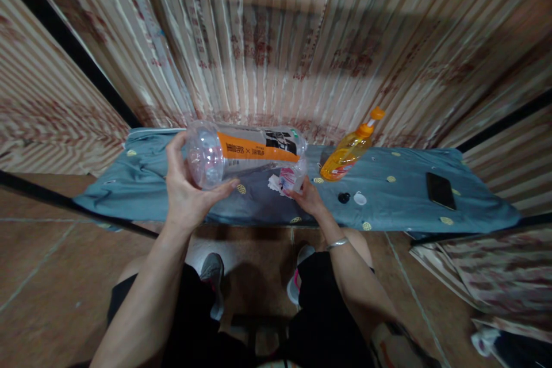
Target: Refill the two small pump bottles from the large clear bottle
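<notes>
A large clear plastic bottle (259,152) with an orange and black label lies nearly level above the cloth-covered surface, its round base to the left. My left hand (187,187) wraps that base, thumb along the near side. At the narrower right end, my right hand (309,196) is closed with its fingertips at the clear plastic; the exact grip is partly hidden. A crumpled pink and white piece (285,177) shows just left of the right fingertips, below the bottle. A bottle of orange-yellow liquid (345,155) with an orange pump top stands to the right.
A blue-grey cloth (401,201) with yellow patterns covers the narrow surface. On it lie a small black cap (344,198), a white cap (360,198) and a dark phone (440,190). Striped curtains (259,57) hang behind, and black poles (77,52) frame the sides.
</notes>
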Demonstrator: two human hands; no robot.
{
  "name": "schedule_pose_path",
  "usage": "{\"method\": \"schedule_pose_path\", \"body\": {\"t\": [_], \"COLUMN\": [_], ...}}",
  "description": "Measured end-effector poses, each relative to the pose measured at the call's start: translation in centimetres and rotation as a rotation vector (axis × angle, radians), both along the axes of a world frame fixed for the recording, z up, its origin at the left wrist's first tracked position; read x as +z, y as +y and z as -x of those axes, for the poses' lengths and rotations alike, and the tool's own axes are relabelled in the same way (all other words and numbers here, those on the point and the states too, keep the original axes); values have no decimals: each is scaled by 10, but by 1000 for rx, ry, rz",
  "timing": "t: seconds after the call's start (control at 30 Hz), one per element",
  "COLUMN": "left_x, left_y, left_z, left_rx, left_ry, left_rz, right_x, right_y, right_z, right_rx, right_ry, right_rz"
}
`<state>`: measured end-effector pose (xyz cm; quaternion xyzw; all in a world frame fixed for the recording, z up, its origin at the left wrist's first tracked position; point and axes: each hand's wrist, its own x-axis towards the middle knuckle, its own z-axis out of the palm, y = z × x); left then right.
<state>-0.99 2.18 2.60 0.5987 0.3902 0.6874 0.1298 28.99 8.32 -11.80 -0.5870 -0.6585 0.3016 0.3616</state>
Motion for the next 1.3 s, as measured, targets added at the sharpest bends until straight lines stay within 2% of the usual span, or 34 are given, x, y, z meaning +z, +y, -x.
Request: {"method": "schedule_pose_path", "body": {"t": [0.23,0.47,0.7,0.87,1.07,1.3], "left_x": [-5,-10,-13,-11,-9,-8], "left_y": [2,4,7,7,5,2], "left_z": [1,0,-2,-2,0,1], "left_rx": [-24,-30,-58,-78,-68,-90], "left_ry": [-27,-25,-46,-50,-73,-76], "left_rz": [37,79,82,98,117,128], "right_x": [-5,-1,5,4,4,11], "right_y": [1,-1,-6,-5,-4,-5], "right_z": [-2,-1,0,-1,-1,1], "right_rx": [9,-12,-24,-63,-41,-43], "right_ry": [-6,6,-37,-57,15,-47], "right_rz": [8,66,-31,32,19,23]}}
